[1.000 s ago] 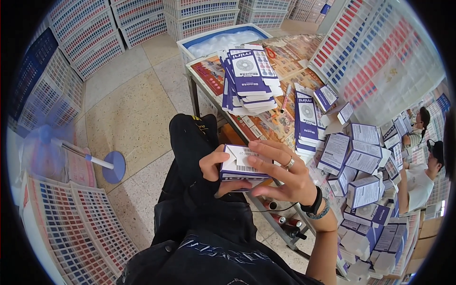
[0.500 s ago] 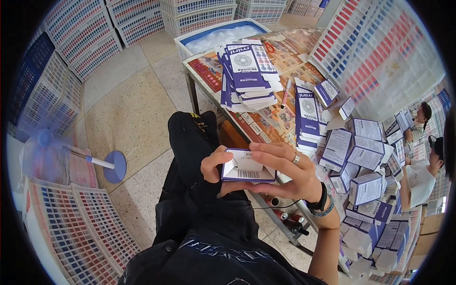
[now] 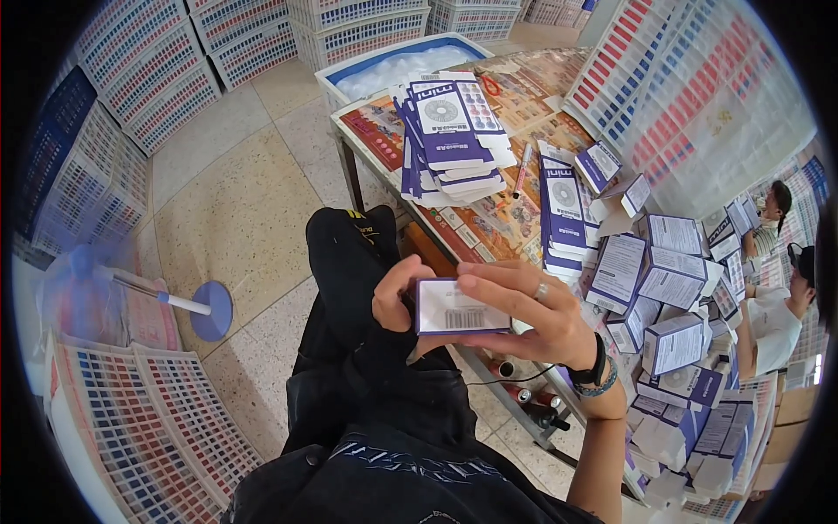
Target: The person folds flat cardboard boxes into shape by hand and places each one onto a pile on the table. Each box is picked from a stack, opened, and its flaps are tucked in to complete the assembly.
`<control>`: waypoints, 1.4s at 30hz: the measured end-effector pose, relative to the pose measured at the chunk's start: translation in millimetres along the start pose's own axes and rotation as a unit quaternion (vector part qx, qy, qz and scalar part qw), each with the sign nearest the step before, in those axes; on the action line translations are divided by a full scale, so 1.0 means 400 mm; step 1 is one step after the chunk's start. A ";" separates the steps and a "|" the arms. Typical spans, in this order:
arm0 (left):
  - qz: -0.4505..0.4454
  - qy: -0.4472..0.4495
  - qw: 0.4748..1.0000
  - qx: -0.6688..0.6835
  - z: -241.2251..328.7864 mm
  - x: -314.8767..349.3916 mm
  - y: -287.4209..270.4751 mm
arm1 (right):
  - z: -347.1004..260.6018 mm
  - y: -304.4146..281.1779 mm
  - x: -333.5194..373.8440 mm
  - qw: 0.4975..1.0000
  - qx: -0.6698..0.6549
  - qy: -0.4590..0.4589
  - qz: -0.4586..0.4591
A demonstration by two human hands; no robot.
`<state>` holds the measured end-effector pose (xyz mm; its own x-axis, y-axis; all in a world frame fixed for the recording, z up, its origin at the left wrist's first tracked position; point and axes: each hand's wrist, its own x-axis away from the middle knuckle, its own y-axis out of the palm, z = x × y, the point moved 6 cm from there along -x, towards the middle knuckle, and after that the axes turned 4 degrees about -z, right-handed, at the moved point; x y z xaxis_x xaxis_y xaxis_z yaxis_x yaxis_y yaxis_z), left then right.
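A small white-and-purple carton [image 3: 463, 316] is between my hands above my lap, its barcoded end facing up. My right hand [image 3: 546, 316] grips the carton from the right, with fingers across the top edge and thumb side below. At the carton's left end, my left hand [image 3: 395, 295] is curled against its side; part of its grip is hidden. The end panel now lies flat across the carton's opening. Further up on the table lies a stack of flat, unfolded cartons [image 3: 449, 131], with a second flat pile [image 3: 563, 210] to its right.
Many assembled cartons [image 3: 672, 279] heap on the table's right side. A marker [image 3: 523, 170] lies between the flat piles. Crates [image 3: 148, 410] stand at left beside a spinning fan [image 3: 83, 279]. A blue-rimmed tub [image 3: 401, 70] stands behind the table [image 3: 371, 144]. Two people sit at far right.
The end flap of the carton, which stood partly open, has been folded down flat. My left thumb has come off the flap, and the carton has shifted slightly right.
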<state>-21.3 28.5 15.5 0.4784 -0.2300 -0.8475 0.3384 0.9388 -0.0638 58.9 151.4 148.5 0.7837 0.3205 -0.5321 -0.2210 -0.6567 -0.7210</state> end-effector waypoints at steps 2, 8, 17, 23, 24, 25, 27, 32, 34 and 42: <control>-0.097 -0.033 0.995 0.000 -0.023 -0.012 -0.022 | -0.022 -0.061 0.005 0.997 0.067 0.003 0.045; -0.078 -0.124 0.989 -0.038 -0.015 -0.064 -0.054 | -0.124 -0.465 0.269 0.683 0.451 -0.051 0.573; -0.213 -0.147 0.966 -0.018 0.013 -0.037 0.022 | 0.352 -0.613 0.475 0.537 0.648 0.469 0.268; -0.245 -0.143 0.959 0.002 0.011 -0.018 0.044 | 0.416 -0.173 0.174 0.862 0.301 0.408 0.008; -0.255 -0.133 0.958 0.002 0.013 -0.016 0.058 | 0.463 -0.117 0.209 0.846 0.281 0.452 -0.034; -0.259 -0.130 0.957 0.004 0.007 -0.012 0.066 | 0.502 -0.075 0.227 0.815 0.344 0.462 -0.060; -0.263 -0.105 0.959 0.006 0.000 -0.005 0.066 | 0.511 -0.039 0.243 0.699 0.555 0.448 -0.047; -0.266 -0.105 0.958 -0.002 0.000 -0.014 0.050 | 0.572 -0.037 0.265 0.726 0.476 0.481 -0.127; -0.267 -0.110 0.957 0.000 -0.002 -0.011 0.047 | 0.575 -0.026 0.260 0.744 0.429 0.489 -0.150; -0.282 -0.104 0.954 -0.007 0.001 -0.013 0.046 | 0.473 -0.097 0.205 0.756 0.506 0.409 -0.072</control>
<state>-17.2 46.8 18.8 0.3737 -0.7444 -0.5533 0.5797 0.6531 -0.4872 21.9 332.2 48.8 0.8473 -0.4621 -0.2617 -0.1065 0.3350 -0.9362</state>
